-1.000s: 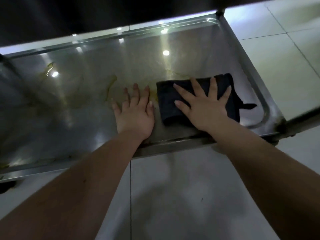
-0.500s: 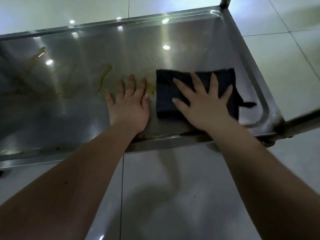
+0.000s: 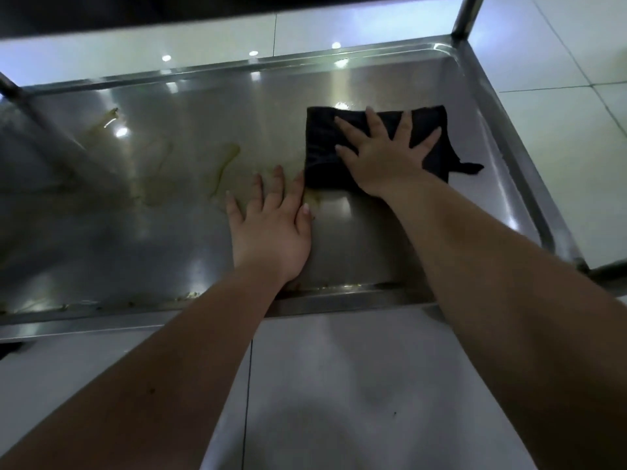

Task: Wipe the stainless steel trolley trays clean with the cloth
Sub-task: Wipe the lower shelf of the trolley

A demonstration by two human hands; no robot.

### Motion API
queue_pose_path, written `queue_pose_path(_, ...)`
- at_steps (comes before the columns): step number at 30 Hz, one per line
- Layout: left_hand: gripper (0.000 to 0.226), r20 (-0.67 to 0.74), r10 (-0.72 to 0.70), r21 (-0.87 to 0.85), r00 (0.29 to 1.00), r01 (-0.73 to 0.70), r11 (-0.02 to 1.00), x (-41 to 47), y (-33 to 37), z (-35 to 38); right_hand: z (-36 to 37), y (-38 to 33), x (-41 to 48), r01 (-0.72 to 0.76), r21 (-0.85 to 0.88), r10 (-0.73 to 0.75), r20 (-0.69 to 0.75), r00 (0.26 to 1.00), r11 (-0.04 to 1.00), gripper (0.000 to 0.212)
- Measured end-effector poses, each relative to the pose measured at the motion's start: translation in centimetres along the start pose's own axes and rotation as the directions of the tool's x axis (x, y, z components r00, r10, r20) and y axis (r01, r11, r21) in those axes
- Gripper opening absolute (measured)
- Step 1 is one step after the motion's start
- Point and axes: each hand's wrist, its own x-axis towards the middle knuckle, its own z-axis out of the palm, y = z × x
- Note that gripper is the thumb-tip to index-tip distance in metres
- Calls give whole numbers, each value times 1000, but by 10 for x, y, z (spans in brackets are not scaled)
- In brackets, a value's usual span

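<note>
Starting at the left, one steel left post (image 3: 13,91) slants up from the 10 o'clock corner of the single tray (image 3: 101,239) in view. Four yellowish smears (image 3: 225,164) mark the tray's floor. One lies near 10 o'clock, two sit left of centre, and a small fourth one is at the cloth's near left corner. Crumbs (image 3: 191,295) dot the near rim around 7 o'clock.

Near the tray's centre, toward 6 o'clock, the left hand (image 3: 271,228) lies palm down on bare steel. Its fingers are straight and only slightly fanned, and it holds nothing. Its index fingertip comes right up to the cloth's near left corner.

At 1 o'clock from that hand lies the one black cloth (image 3: 320,164), folded into a rectangle on the tray's right half, around 2 o'clock. A loose tail sticks out toward the right rim. The right hand (image 3: 383,157) presses flat on the cloth with all five fingers widely spread, and the cloth shows between them.

A second upright, the right post (image 3: 467,15), stands at the 1 o'clock corner. White floor tiles (image 3: 559,147) show beyond the right rim and below the near one.
</note>
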Motion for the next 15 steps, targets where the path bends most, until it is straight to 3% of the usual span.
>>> queue_pose_path(4, 57, -4, -6, -19, 1000, 6, 1000, 1, 0, 1, 1, -23, 19, 34, -21, -34, -18, 999, 999, 62)
queue_pose_path(8, 58, -21, -16, -47, 1000, 15, 999, 0, 0, 2, 1, 2, 18, 110, -78, -114, -50, 992, 991, 63)
queue_pose_path(15, 59, -25, -27, -57, 999, 25, 998, 2, 3, 2, -25, 116, 23, -98, -32, 97, -39, 995, 995, 57)
